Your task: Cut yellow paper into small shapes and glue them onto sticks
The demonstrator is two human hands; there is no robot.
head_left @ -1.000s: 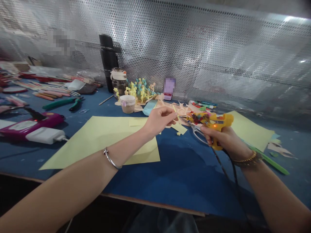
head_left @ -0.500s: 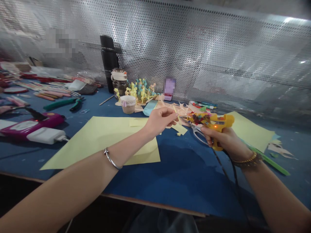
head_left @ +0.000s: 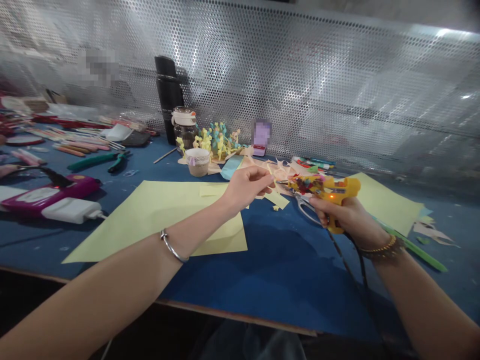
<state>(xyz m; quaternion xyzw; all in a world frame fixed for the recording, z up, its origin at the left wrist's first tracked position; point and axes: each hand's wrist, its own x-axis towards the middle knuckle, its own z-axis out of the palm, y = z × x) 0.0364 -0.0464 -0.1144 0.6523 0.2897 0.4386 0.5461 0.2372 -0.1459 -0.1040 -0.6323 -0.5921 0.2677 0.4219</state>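
My right hand (head_left: pixel 347 215) grips a yellow hot glue gun (head_left: pixel 342 189), its orange light lit and its nozzle pointing left. Colourful dried bits cover the front of the gun. Just left of the nozzle tip, my left hand (head_left: pixel 245 189) pinches a thin yellow paper strip (head_left: pixel 274 175) between thumb and fingers. Nozzle and strip are very close; whether they touch I cannot tell. Below the hands lie a small yellow paper piece (head_left: pixel 277 200) and scissors (head_left: pixel 305 209), partly hidden by the gun. A large yellow sheet (head_left: pixel 150 220) lies under my left forearm.
Behind stand a small cup (head_left: pixel 198 164), yellow and blue paper flowers (head_left: pixel 221 142), a lidded jar (head_left: pixel 185 131), a black flask (head_left: pixel 168 95) and a phone (head_left: pixel 261 136). At left are a purple power strip (head_left: pixel 56 192) and green-handled pliers (head_left: pixel 92 161). The gun's cord (head_left: pixel 363 272) hangs rightward.
The glue gun has shifted very slightly left, towards the pinched paper strip. My left hand has stayed in place.
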